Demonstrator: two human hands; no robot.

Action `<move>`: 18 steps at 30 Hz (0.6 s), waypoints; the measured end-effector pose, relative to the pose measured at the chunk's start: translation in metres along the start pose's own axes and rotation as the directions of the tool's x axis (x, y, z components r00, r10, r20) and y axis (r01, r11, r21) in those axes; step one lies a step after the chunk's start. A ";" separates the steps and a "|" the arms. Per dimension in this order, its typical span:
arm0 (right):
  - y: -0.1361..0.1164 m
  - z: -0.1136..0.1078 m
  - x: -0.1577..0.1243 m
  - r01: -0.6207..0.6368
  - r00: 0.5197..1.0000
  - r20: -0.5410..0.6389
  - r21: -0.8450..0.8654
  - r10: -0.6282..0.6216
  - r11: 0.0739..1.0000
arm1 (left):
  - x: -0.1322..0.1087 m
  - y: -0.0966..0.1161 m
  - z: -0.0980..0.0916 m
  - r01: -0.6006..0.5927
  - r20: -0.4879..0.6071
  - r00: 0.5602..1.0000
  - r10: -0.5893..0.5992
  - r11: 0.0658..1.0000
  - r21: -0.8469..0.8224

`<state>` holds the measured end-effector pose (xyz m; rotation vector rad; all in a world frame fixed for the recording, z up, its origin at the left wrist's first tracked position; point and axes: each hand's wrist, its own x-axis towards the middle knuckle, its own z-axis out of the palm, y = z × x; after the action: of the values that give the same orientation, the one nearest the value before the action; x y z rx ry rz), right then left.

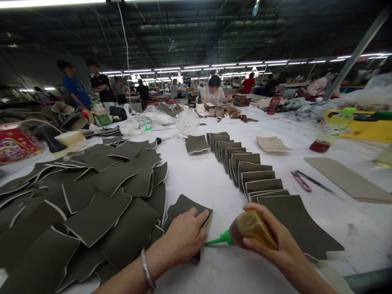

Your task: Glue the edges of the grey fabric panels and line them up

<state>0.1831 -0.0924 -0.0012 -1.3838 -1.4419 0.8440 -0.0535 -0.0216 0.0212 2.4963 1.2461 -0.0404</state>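
My left hand (pixel 186 230) presses on a dark olive sheet piece (pixel 183 206) that looks like leather or foam. Its fingers are bent over the piece's right edge, and the thumb is hidden. A squeeze bottle (pixel 252 228) of yellowish-brown liquid lies tilted in my right hand (pixel 275 239), fingers wrapped around it. The bottle's green nozzle (pixel 219 239) points left, its tip at the piece's edge beside my left fingers. Left of my hands spreads a large heap of similar dark pieces (pixel 98 188). A fanned, overlapping row of them (pixel 254 175) runs away from me on the right.
Pink-handled thread snips (pixel 301 181) and a dark pointed tool (pixel 315 181) lie right of the row. Farther off are beige pieces (pixel 272 143), a clear plastic bottle (pixel 333 130) with red liquid and a white fan (pixel 187 121). A co-worker (pixel 214 92) sits across the table.
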 end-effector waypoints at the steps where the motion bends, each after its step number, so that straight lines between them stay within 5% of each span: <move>1: -0.001 0.000 -0.002 -0.012 1.000 0.003 0.011 0.012 1.000 | 0.000 0.000 0.000 0.000 0.000 1.000 0.000 1.000 -0.001; 18: 0.000 0.015 -0.024 -0.062 0.997 -0.030 0.100 0.065 0.993 | -0.002 0.002 0.000 0.016 0.022 1.000 -0.016 1.000 -0.007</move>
<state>0.1675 -0.1140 -0.0096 -1.3683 -1.3191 0.9170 -0.0534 -0.0239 0.0222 2.4733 1.2551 -0.0665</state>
